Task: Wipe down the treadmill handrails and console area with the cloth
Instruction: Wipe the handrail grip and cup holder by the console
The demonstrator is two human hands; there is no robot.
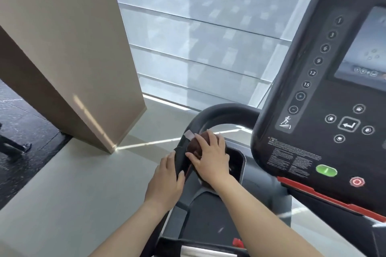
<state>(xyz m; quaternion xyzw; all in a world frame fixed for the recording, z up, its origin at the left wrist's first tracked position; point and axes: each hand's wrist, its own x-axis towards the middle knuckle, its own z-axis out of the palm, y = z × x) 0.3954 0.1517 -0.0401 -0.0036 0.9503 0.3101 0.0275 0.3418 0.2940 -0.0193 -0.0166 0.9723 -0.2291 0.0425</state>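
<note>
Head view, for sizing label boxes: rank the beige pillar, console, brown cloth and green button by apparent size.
1. beige pillar
2. console, both cropped by the frame
3. brown cloth, partly under the right hand
4. green button

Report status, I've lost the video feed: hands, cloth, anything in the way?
Left hand grips curved black treadmill handrail. Right hand curled over bunched dark-brown cloth, pressed on that rail. Nothing in the way; black console untouched.
</note>
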